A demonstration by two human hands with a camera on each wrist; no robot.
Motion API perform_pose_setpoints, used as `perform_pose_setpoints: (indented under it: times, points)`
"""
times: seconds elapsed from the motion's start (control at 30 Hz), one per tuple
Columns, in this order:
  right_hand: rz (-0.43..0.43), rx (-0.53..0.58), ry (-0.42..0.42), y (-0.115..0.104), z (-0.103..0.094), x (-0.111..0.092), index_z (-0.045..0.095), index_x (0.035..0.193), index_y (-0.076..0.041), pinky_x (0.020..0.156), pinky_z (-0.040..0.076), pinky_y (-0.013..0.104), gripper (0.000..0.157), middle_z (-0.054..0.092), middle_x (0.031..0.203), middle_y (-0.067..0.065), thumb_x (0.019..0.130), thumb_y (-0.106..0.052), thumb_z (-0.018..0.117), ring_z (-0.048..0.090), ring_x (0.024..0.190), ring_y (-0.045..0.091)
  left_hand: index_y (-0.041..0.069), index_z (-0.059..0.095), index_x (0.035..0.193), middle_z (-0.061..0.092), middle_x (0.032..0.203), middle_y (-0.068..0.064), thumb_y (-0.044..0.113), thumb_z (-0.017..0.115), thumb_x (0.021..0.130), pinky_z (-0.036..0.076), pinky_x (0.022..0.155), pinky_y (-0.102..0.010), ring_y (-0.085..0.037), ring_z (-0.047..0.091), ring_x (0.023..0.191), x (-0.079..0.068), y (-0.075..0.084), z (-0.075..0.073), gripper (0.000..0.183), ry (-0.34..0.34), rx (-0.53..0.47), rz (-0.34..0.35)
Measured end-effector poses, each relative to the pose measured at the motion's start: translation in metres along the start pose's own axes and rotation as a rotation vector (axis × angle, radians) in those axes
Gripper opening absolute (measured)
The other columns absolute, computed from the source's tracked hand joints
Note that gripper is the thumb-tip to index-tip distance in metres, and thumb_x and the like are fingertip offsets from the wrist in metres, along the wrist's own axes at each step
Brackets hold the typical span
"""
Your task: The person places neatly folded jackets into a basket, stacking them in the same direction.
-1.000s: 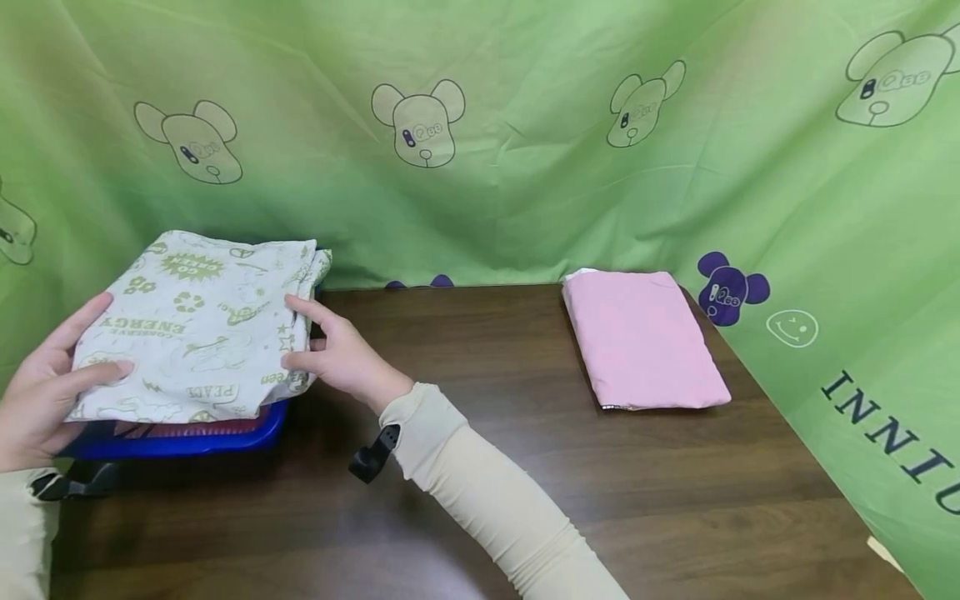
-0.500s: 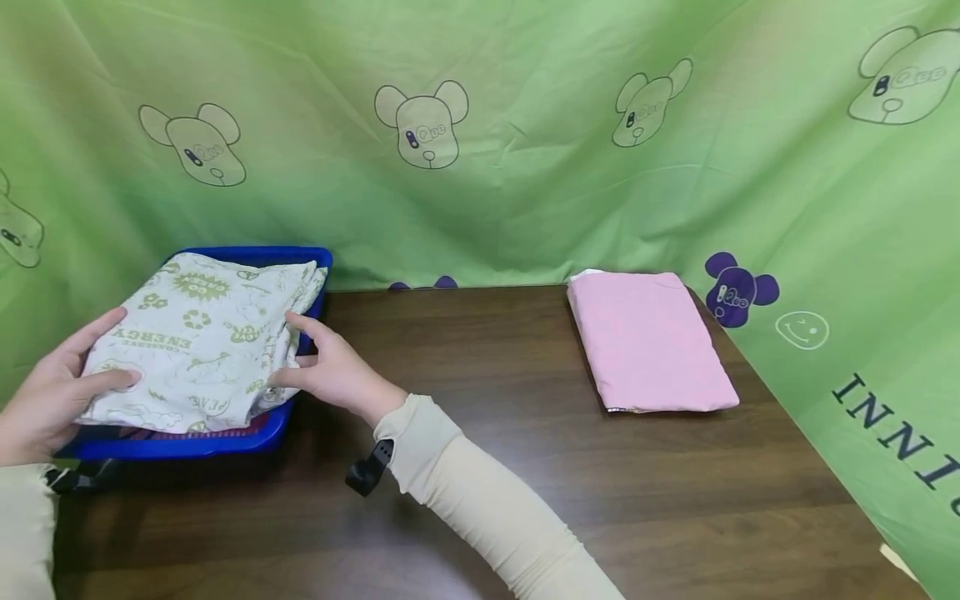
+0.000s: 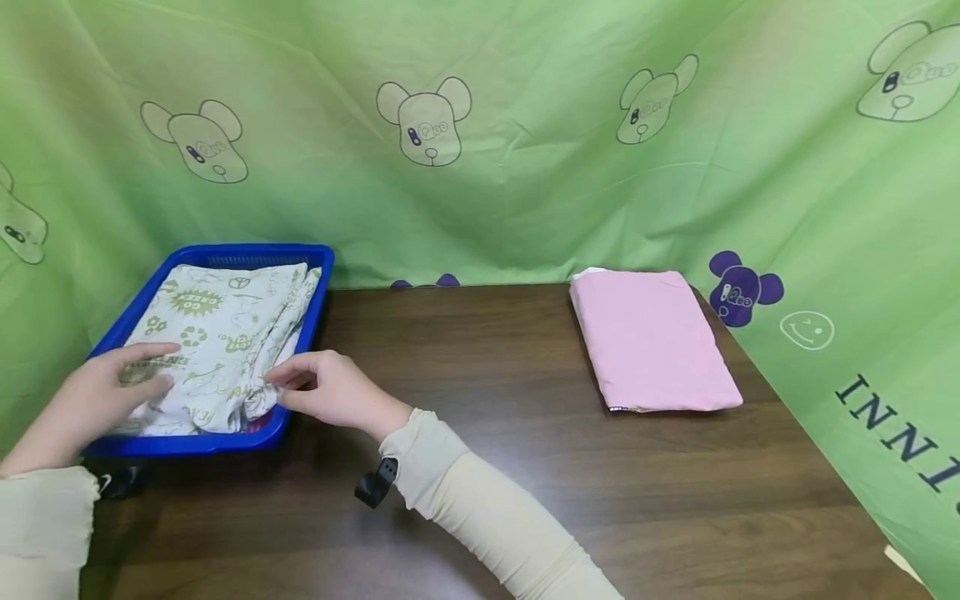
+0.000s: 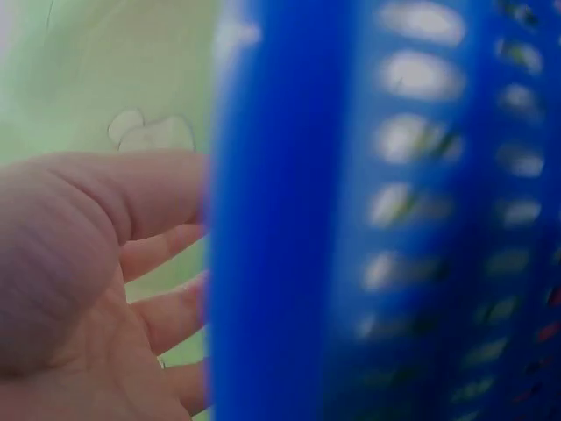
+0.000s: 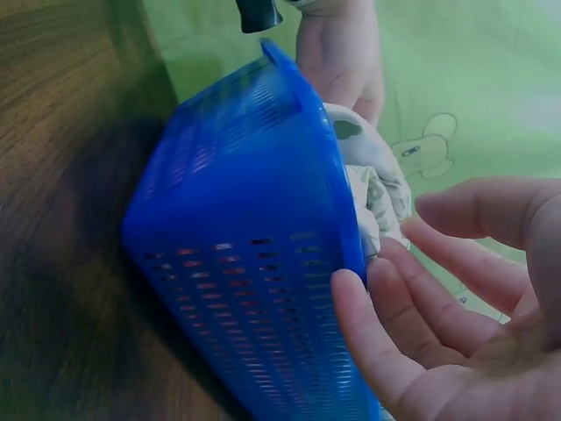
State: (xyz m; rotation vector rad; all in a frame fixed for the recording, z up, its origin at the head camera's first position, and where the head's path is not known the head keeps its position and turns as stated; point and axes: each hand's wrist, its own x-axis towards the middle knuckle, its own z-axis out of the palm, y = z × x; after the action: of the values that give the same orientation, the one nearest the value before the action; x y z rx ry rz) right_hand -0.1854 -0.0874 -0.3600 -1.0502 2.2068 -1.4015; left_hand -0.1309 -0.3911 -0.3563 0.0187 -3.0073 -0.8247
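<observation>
A folded white cloth with green print (image 3: 225, 325) lies in a blue plastic basket (image 3: 255, 250) at the table's left. My left hand (image 3: 150, 367) rests flat on the cloth's near left part, fingers straight. My right hand (image 3: 288, 387) is at the basket's near right corner, fingertips touching the cloth's edge. The right wrist view shows that hand (image 5: 438, 298) with loose, spread fingers beside the cloth (image 5: 377, 193) and the basket wall (image 5: 245, 263). The left wrist view shows a relaxed palm (image 4: 88, 289) next to the blurred basket (image 4: 351, 219).
A folded pink cloth (image 3: 652, 342) lies at the back right of the dark wooden table (image 3: 487, 417). A green sheet with bear prints (image 3: 525, 167) hangs behind and along the right side.
The printed cloth went down from above the basket into it. Both hands followed it down and let go; the left now lies on top and the right is at the corner.
</observation>
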Motion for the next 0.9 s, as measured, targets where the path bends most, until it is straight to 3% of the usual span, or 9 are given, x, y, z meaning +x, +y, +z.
perform_pose_setpoints:
  times: [0.1,0.17,0.27,0.4,0.47,0.57,0.7,0.83,0.9]
  points:
    - [-0.021,-0.050,0.006,-0.002,0.002,-0.002,0.073,0.121,-0.005,0.084,0.048,0.010,0.026,0.074,0.114,0.001,0.096,-0.007,0.068,0.062,0.096,-0.003,-0.005,0.050,0.143,0.043,0.140,-0.042,0.026,0.059,0.104,0.048,0.066,-0.050,-0.046,0.061,0.094,0.002,0.007,0.005,0.051,-0.026,0.030,0.007]
    - [-0.031,-0.094,0.007,-0.003,0.004,-0.004,0.073,0.121,-0.007,0.082,0.048,0.009,0.026,0.074,0.113,-0.001,0.097,-0.008,0.067,0.062,0.091,-0.004,-0.006,0.051,0.142,0.042,0.141,-0.043,0.024,0.059,0.103,0.046,0.075,-0.058,-0.053,0.053,0.110,0.002,0.010,0.008,0.049,-0.023,0.037,0.013]
    - [-0.071,-0.201,0.003,-0.003,0.006,-0.006,0.074,0.120,-0.009,0.077,0.046,0.007,0.025,0.074,0.113,-0.003,0.097,-0.008,0.065,0.061,0.083,-0.001,-0.005,0.052,0.140,0.043,0.140,-0.043,0.022,0.059,0.103,0.044,0.082,-0.065,-0.058,0.050,0.115,0.002,0.015,0.011,0.047,-0.011,0.021,0.027]
    - [-0.162,-0.327,0.008,-0.002,0.006,-0.009,0.076,0.116,-0.010,0.080,0.043,0.005,0.023,0.073,0.115,-0.002,0.097,-0.007,0.063,0.062,0.091,0.006,-0.006,0.056,0.135,0.047,0.137,-0.042,0.020,0.060,0.102,0.036,0.092,-0.073,-0.062,0.040,0.123,0.002,0.021,0.015,0.042,0.036,0.014,0.050]
    - [-0.199,-0.334,0.010,0.000,0.005,-0.010,0.076,0.115,-0.009,0.084,0.044,0.007,0.023,0.072,0.117,0.000,0.096,-0.007,0.063,0.062,0.099,0.009,-0.005,0.057,0.134,0.048,0.136,-0.041,0.019,0.060,0.102,0.036,0.092,-0.072,-0.061,0.042,0.123,0.001,0.024,0.017,0.041,0.062,0.015,0.043]
    - [-0.209,-0.285,0.015,0.004,0.003,-0.013,0.075,0.115,-0.007,0.083,0.047,0.009,0.022,0.071,0.118,0.002,0.097,-0.006,0.063,0.062,0.096,0.005,-0.003,0.056,0.137,0.061,0.114,-0.035,0.021,0.056,0.103,0.048,0.074,-0.055,-0.043,0.062,0.089,-0.003,0.032,0.019,0.042,0.090,-0.004,0.018]
    - [-0.189,-0.206,0.046,0.009,0.000,-0.018,0.075,0.116,-0.007,0.084,0.048,0.008,0.022,0.071,0.117,0.002,0.098,-0.006,0.062,0.060,0.094,-0.001,0.001,0.056,0.140,0.061,0.107,-0.024,0.024,0.050,0.105,0.038,0.043,-0.033,-0.019,0.041,0.043,-0.009,0.046,0.022,0.042,0.130,-0.063,0.003]
    - [-0.180,-0.136,0.069,0.014,-0.006,-0.023,0.074,0.116,-0.005,0.088,0.049,0.010,0.021,0.071,0.116,0.004,0.098,-0.005,0.062,0.060,0.099,0.001,0.001,0.059,0.137,0.054,0.133,-0.032,0.022,0.048,0.106,0.041,0.044,-0.030,-0.036,0.059,0.061,-0.010,0.060,0.028,0.039,0.169,-0.120,0.020]
    - [-0.183,-0.109,0.078,0.016,-0.010,-0.026,0.074,0.115,-0.005,0.089,0.050,0.013,0.021,0.071,0.116,0.005,0.098,-0.005,0.061,0.061,0.099,0.001,0.002,0.060,0.135,0.056,0.135,-0.032,0.020,0.049,0.106,0.043,0.053,-0.029,-0.045,0.065,0.086,-0.010,0.066,0.031,0.037,0.188,-0.130,0.036]
